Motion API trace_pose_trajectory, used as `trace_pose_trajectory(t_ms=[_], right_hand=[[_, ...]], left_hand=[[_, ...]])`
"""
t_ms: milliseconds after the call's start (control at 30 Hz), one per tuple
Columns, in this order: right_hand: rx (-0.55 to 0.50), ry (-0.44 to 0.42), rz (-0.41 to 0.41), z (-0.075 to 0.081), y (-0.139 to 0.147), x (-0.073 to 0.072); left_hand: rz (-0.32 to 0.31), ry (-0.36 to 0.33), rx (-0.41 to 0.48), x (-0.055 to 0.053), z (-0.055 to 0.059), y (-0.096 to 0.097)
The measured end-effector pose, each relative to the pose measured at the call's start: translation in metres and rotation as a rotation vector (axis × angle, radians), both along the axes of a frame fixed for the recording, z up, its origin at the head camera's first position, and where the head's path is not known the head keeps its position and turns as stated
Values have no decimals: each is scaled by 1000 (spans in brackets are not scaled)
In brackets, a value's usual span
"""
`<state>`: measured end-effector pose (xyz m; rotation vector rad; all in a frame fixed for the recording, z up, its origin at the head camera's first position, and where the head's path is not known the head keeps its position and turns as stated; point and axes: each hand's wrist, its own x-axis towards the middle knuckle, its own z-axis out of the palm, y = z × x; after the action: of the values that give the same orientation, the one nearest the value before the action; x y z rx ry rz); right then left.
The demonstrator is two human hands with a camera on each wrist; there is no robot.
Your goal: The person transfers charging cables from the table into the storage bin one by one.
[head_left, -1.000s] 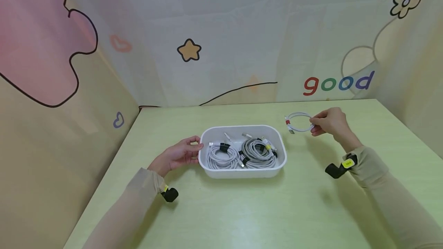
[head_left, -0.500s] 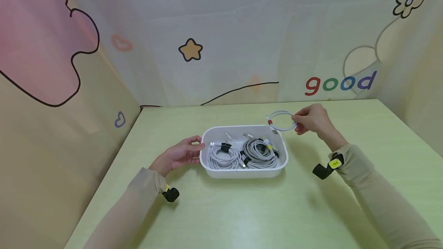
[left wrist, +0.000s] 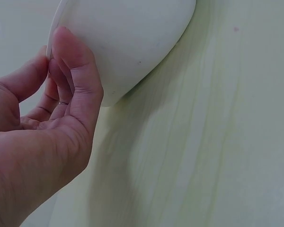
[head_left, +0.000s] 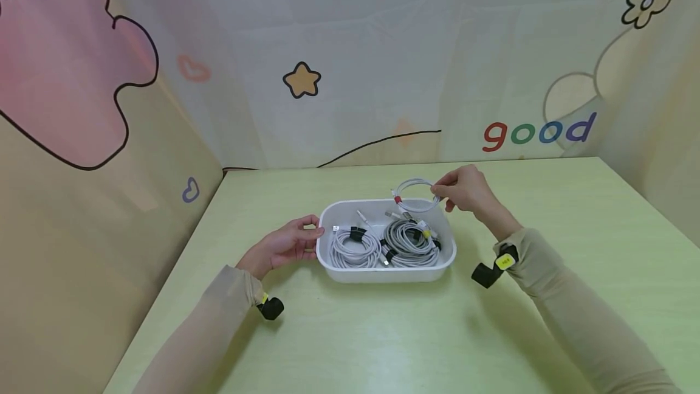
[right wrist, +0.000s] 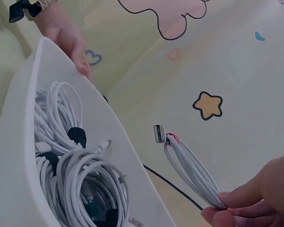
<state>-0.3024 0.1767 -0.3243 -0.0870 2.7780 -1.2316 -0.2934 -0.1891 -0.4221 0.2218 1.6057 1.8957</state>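
My right hand point(head_left: 469, 190) pinches one side of a coiled white USB cable point(head_left: 411, 181) between thumb and fingertips. A red tie point(right wrist: 173, 138) binds the coil's far side, with a metal USB plug point(right wrist: 159, 134) beside it. The coil hangs over the back right of a white plastic bin point(head_left: 383, 275). Gripping the bin's left end, my left hand point(head_left: 290, 241) has its thumb at the rim and its fingers along the outer wall. Inside the bin lie a white cable coil point(head_left: 350, 257) and greyish coils point(right wrist: 92, 189), bound with black ties.
The bin stands on a pale wooden table point(head_left: 361, 333). A printed cloth backdrop point(head_left: 361, 47) rises behind the table's back edge and along its sides. A black camera mount point(head_left: 270, 307) sits on the left wrist, another camera mount point(head_left: 487, 274) on the right.
My right hand has carried the red-tied cable coil leftward, from beside the bin to over its back right part. My left hand has stayed at the bin's left end.
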Motion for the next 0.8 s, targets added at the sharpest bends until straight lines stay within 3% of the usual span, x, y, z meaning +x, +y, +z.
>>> trace_pose_trajectory(t_ms=[367,600,700,800], right_hand=[[26,22,67,-6,-41,0],[63,12,175,-7,-54,6],[103,99,211,-5,-50,10],[133,272,257,2,-38,14]], left_hand=[[9,-15,-2,-1,-1,-2],[-3,-10,0,-2,-2,0],[15,17,-83,-2,3,2],[65,164,-280,0,17,0]])
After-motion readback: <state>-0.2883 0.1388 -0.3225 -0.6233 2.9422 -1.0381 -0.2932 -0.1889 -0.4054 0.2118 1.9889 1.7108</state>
